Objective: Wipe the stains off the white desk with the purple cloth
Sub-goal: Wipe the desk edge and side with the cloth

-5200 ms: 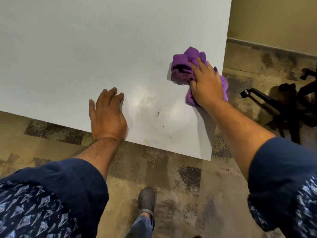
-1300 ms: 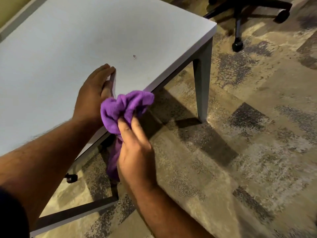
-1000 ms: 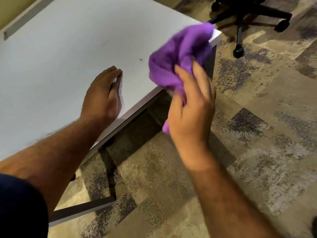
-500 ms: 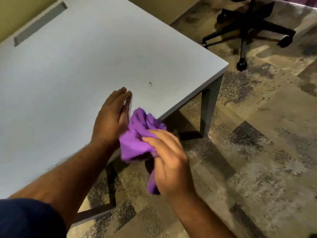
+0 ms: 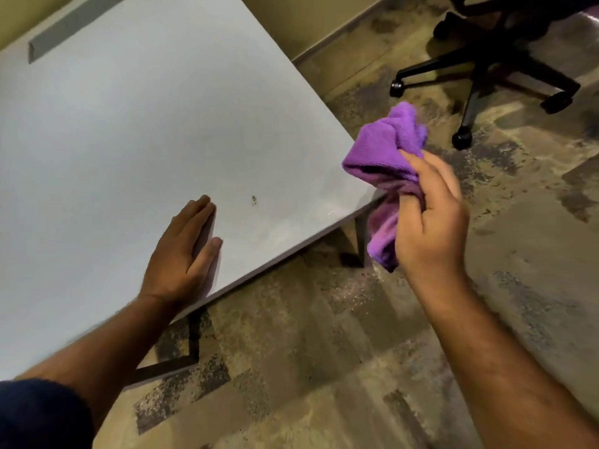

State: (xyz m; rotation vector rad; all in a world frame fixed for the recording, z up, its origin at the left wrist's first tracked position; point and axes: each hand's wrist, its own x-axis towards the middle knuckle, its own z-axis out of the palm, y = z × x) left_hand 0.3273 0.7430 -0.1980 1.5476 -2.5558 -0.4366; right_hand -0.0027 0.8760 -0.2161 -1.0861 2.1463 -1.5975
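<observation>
The white desk (image 5: 129, 124) fills the upper left. A small dark stain (image 5: 253, 199) marks its top near the right corner. My left hand (image 5: 181, 254) lies flat, fingers together, on the desk close to the near edge, left of the stain. My right hand (image 5: 428, 218) is in the air just off the desk's right corner, shut on the bunched purple cloth (image 5: 385, 153). The cloth's upper fold overlaps the corner in view; its tail hangs below my fingers. The cloth is apart from the stain.
A black office chair base (image 5: 479, 76) with castors stands on the patterned carpet at the upper right. A grey cable slot (image 5: 71, 27) runs along the desk's far edge. A desk leg (image 5: 359, 241) drops below the right corner, partly behind the cloth.
My right hand has swung the cloth from beside my left hand out to the right, off the desk corner and higher. My left hand stays flat on the desk. The view has shifted.
</observation>
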